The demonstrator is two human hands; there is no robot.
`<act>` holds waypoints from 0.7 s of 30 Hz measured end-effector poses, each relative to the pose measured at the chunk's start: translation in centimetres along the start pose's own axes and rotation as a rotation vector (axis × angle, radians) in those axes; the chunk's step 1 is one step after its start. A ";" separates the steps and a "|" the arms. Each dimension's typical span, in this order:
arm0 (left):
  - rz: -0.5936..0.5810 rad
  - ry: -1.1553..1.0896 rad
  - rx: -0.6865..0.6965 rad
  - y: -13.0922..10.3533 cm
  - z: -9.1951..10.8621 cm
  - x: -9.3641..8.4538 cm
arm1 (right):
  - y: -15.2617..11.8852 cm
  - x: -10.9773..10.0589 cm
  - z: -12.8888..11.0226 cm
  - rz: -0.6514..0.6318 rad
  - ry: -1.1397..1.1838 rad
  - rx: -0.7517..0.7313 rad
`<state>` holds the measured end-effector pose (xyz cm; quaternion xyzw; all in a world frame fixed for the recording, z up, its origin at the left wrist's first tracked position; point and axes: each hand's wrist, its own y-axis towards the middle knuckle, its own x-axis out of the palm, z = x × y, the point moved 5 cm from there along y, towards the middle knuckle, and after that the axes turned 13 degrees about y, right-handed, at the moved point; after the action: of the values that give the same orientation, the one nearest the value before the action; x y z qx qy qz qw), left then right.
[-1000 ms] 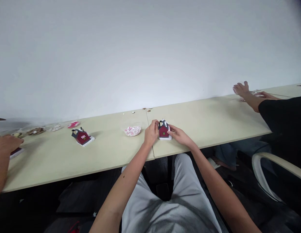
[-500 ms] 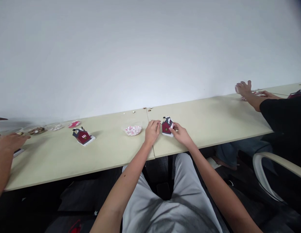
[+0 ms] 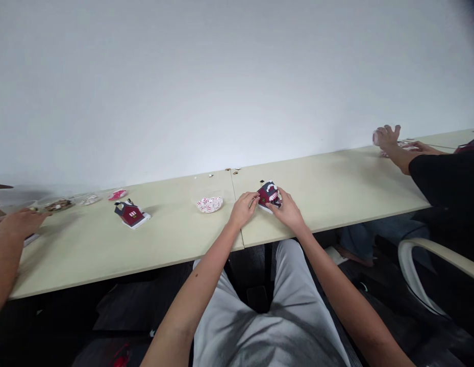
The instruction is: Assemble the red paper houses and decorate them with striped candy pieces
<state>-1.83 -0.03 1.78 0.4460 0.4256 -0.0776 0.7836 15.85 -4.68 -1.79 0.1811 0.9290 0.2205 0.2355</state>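
A small dark-red toy house (image 3: 267, 192) with a dark roof, white trim and a red-and-white striped awning sits on the table between my hands, turned at an angle. My left hand (image 3: 242, 210) has its fingertips pinched against the house's left edge. Around the right side and lower front of the house, my right hand (image 3: 289, 210) grips with thumb and fingers. Left of my hands, a clear tray (image 3: 209, 204) holds red-and-white striped pieces. A similar toy house (image 3: 132, 214) stands farther left.
Small loose bits (image 3: 235, 173) lie near the wall by the table seam. Several clear trays of brown, white and pink pieces (image 3: 117, 194) line the far left. Another person's hand (image 3: 22, 223) is at the left edge; a co-worker's raised hand (image 3: 388, 136) is at the right.
The house has turned in my hands, so its awning side shows more. My left hand has moved slightly right onto it, and my right fingers have shifted up its side.
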 end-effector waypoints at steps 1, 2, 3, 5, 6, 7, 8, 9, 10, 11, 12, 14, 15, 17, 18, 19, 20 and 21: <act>-0.002 -0.002 -0.003 0.0 0.0 0.0 | 0.0 0.0 0.0 -0.016 0.001 -0.006; -0.004 -0.005 -0.015 0.0 -0.1 0.1 | 0.0 0.1 -0.1 -0.028 0.004 -0.008; -0.005 -0.009 -0.036 -0.1 -0.2 0.1 | 0.0 0.0 -0.1 -0.031 0.006 -0.009; -0.007 -0.021 -0.093 -0.1 -0.5 0.0 | 0.0 -0.1 -0.1 -0.015 -0.002 -0.024; -0.006 -0.025 -0.123 -0.1 -0.6 0.0 | 0.0 -0.1 -0.2 -0.001 -0.012 -0.043; -0.006 -0.027 -0.147 -0.2 -0.8 -0.1 | 0.1 -0.2 -0.3 0.014 -0.021 -0.069; -0.008 -0.027 -0.167 -0.2 -0.9 -0.1 | 0.1 -0.2 -0.3 0.028 -0.025 -0.098; -0.014 -0.022 -0.181 -0.2 -1.0 -0.1 | 0.2 -0.3 -0.3 0.038 -0.020 -0.128; -0.023 -0.013 -0.188 -0.2 -1.0 0.0 | 0.2 -0.2 -0.4 0.043 -0.008 -0.156; -0.033 -0.001 -0.189 -0.2 -1.0 0.0 | 0.3 -0.2 -0.3 0.044 0.011 -0.180; -0.044 0.015 -0.187 -0.2 -1.0 0.1 | 0.3 -0.1 -0.3 0.041 0.032 -0.196; -0.056 0.045 -0.184 -0.2 -0.9 0.1 | 0.4 0.0 -0.1 0.022 0.078 -0.186; -0.061 0.056 -0.186 -0.2 -0.9 0.2 | 0.4 0.1 0.0 -0.002 0.099 -0.169; -0.071 0.068 -0.193 -0.2 -0.9 0.2 | 0.3 0.5 -0.1 -0.082 0.130 -0.151; -0.075 0.070 -0.197 -0.2 -0.9 0.2 | 0.2 0.7 -0.2 -0.126 0.139 -0.159; -0.077 0.072 -0.200 -0.2 -0.9 0.2 | 0.1 0.8 -0.4 -0.163 0.142 -0.175; -0.076 0.075 -0.205 -0.2 -1.0 0.2 | 0.0 0.9 -0.7 -0.188 0.140 -0.190; -0.072 0.080 -0.209 -0.2 -1.0 0.1 | 0.0 0.9 -0.8 -0.199 0.134 -0.199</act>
<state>-2.44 0.64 1.31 0.3487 0.4779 -0.0432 0.8051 14.71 -4.59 -1.48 0.0487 0.9295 0.2988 0.2105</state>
